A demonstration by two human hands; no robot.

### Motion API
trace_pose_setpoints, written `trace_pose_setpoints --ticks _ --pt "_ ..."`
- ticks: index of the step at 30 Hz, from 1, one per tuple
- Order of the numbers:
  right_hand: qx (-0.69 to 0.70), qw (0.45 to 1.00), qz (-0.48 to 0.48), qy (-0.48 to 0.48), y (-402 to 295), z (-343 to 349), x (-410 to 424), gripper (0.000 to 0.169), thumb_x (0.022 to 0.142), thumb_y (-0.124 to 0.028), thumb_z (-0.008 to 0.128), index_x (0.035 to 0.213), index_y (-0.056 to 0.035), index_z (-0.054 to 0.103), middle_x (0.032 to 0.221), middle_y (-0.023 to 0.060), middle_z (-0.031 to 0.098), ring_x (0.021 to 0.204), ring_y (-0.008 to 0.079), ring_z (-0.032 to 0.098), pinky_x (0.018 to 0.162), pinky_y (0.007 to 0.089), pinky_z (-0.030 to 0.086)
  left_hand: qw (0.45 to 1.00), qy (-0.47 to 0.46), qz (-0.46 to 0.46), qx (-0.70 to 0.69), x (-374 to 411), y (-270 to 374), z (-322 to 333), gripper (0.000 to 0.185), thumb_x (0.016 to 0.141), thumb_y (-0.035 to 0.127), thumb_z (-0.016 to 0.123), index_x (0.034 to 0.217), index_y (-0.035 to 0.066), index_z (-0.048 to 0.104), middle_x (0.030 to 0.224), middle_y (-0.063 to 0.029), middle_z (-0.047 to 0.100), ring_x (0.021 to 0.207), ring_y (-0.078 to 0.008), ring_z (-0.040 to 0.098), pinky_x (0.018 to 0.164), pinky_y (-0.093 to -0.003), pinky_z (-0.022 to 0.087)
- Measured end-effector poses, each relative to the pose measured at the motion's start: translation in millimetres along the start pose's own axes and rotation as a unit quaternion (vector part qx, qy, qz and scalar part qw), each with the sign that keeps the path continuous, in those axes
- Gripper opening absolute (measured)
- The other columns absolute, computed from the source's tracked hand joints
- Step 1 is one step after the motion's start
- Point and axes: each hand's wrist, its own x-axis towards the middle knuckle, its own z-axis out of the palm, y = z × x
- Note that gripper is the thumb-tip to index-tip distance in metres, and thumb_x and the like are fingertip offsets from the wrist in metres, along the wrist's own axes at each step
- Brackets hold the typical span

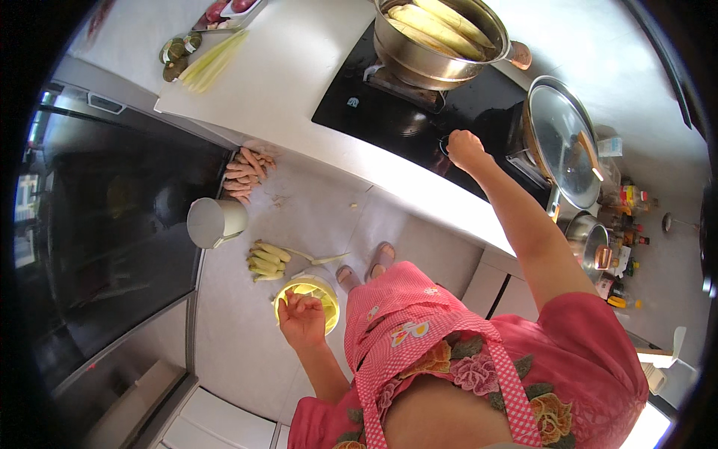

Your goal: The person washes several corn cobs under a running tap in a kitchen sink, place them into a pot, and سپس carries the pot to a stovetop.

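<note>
My right hand is at the front of the black glass cooktop, its fingers around a control knob that they mostly cover. Behind it on a burner stands a large steel pot, uncovered and holding several ears of corn still in pale husk. My left hand hangs with loosely curled fingers and nothing in it. Below that hand is a bin with a yellow liner on the floor, with pale green leaves or husks inside.
A lidded pan and a smaller steel pot stand at the right, near several bottles. On the floor lie corn ears, sweet potatoes and a white bucket. Celery-like stalks lie on the counter.
</note>
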Motion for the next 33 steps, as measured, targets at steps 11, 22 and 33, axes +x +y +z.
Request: trace_pose_setpoints --ticks 11,22,33 --pt "0.003 1.000 -0.016 0.027 6 7 4 0.024 0.082 -0.022 0.065 0.090 0.0006 0.067 0.091 0.0219 0.067 0.090 0.0382 0.065 0.077 0.0437 0.053 1.000 0.024 0.020 0.003 -9 36 -20 0.021 0.092 0.023 0.053 0.099 0.004 0.060 0.069 0.0009 0.052 0.059 -0.0110 0.047 0.067 -0.0283 0.043" --pt "-0.052 0.997 -0.057 -0.003 14 4 13 0.031 0.082 -0.028 0.067 0.086 0.0025 0.068 0.089 0.0236 0.066 0.089 0.0389 0.064 0.076 0.0442 0.052 0.998 0.045 0.034 -0.018 -26 52 -56 0.024 0.094 0.025 0.051 0.099 0.003 0.060 0.072 0.0007 0.052 0.059 -0.0104 0.047 0.066 -0.0278 0.043" --pt "-0.073 0.996 -0.045 -0.025 20 11 25 0.036 0.083 -0.035 0.064 0.087 0.0009 0.068 0.090 0.0219 0.066 0.090 0.0384 0.064 0.077 0.0437 0.052 0.999 0.017 0.033 -0.025 -33 74 -82 0.025 0.095 0.026 0.049 0.100 0.005 0.061 0.075 0.0005 0.055 0.061 -0.0108 0.049 0.068 -0.0281 0.044"
